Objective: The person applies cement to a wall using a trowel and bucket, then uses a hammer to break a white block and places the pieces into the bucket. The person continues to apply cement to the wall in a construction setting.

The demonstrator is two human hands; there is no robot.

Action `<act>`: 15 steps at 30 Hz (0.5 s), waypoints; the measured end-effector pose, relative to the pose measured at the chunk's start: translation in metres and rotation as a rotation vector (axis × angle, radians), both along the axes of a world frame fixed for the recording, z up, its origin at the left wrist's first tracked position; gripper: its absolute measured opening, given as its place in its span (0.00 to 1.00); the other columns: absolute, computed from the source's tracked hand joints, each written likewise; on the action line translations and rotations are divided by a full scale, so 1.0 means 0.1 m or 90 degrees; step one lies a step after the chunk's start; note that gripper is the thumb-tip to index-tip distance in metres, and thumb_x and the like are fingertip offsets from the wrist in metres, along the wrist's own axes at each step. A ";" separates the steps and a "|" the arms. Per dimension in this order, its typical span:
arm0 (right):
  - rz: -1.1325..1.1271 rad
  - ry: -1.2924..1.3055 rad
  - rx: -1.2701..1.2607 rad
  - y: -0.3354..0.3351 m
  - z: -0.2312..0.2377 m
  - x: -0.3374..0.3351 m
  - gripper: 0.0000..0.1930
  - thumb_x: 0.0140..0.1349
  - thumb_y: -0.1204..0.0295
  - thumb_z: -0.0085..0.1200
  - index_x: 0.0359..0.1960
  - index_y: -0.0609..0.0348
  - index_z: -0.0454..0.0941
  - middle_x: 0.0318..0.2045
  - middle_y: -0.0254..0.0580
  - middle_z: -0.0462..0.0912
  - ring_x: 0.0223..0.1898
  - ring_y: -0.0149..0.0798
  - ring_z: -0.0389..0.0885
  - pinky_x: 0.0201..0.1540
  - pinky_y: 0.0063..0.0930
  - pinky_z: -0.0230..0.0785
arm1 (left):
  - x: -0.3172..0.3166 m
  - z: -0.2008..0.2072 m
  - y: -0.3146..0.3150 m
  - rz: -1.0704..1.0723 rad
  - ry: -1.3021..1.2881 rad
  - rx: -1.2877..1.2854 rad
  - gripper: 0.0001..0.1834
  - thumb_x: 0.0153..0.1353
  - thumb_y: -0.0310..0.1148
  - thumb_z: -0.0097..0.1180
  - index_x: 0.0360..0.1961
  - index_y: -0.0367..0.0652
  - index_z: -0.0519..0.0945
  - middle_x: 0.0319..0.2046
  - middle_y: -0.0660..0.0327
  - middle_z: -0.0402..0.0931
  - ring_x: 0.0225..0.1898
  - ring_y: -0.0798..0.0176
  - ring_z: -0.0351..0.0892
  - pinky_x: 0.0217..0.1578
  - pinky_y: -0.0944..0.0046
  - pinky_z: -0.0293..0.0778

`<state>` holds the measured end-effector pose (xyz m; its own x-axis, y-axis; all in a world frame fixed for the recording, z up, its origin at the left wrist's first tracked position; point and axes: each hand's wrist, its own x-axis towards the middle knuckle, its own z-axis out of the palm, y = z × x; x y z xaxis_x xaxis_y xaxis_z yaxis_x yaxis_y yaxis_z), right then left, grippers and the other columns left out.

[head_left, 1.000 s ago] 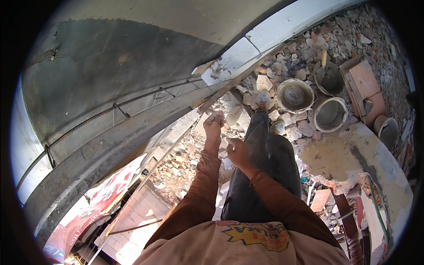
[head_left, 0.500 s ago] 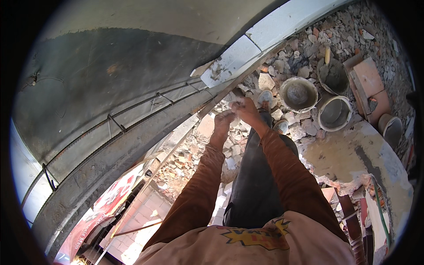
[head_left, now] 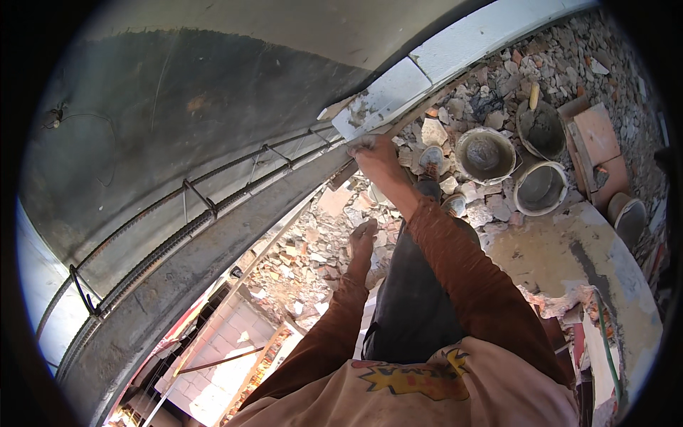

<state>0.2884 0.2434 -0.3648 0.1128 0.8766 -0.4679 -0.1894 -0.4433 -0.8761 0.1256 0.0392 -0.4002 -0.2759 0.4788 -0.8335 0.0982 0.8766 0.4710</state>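
My right hand (head_left: 374, 151) reaches up to the top of a long grey beam form (head_left: 213, 245), just below the near end of a white block (head_left: 380, 99). Its fingers are curled down at the form's edge, and whatever is in them is hidden. Lower down, my left hand (head_left: 363, 240) hovers above the rubble, apart from the beam. Its fingers are drawn together, and I cannot make out anything in them. Ribbed steel bars (head_left: 235, 188) with bent ties run along the form and end near my right hand.
Broken masonry (head_left: 306, 249) covers the ground below. To the right stand a mortar bucket (head_left: 486, 155), a bucket with a wooden handle (head_left: 541, 128) sticking up, and another bucket (head_left: 541, 188). A broken concrete slab (head_left: 569, 249) lies nearer me. A dark wall (head_left: 192, 99) rises at the left.
My hands were together over the rubble and have parted. The right one has moved up and left onto the beam's edge; the left one has dropped toward me. The view has shifted slightly.
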 end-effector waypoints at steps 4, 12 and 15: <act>0.114 -0.138 0.054 -0.42 0.39 0.04 0.08 0.57 0.74 0.57 0.36 0.63 0.85 0.24 0.46 0.83 0.26 0.39 0.80 0.31 0.33 0.71 | -0.09 -0.03 -0.03 0.039 -0.020 0.015 0.17 0.65 0.40 0.60 0.47 0.37 0.84 0.38 0.65 0.81 0.38 0.69 0.78 0.39 0.66 0.73; 0.312 -0.330 0.154 -1.58 0.51 -0.29 0.28 0.52 0.75 0.58 0.58 0.62 0.72 0.28 0.47 0.81 0.29 0.48 0.83 0.32 0.40 0.76 | -0.27 -0.03 0.11 -0.404 0.224 0.189 0.20 0.66 0.39 0.60 0.53 0.37 0.78 0.44 0.63 0.81 0.41 0.63 0.80 0.40 0.63 0.77; 0.337 -0.297 0.096 -1.96 0.48 -0.44 0.30 0.52 0.77 0.57 0.61 0.61 0.70 0.29 0.46 0.80 0.28 0.49 0.82 0.31 0.41 0.75 | -0.31 -0.02 0.24 -0.001 -0.039 0.100 0.20 0.67 0.40 0.60 0.52 0.37 0.79 0.44 0.62 0.81 0.41 0.64 0.80 0.42 0.62 0.77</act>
<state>0.2441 0.0473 -0.3170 -0.1858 0.9202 -0.3445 0.4264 -0.2404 -0.8720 0.0943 0.0635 -0.4018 -0.2262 0.6043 -0.7640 0.0659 0.7920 0.6070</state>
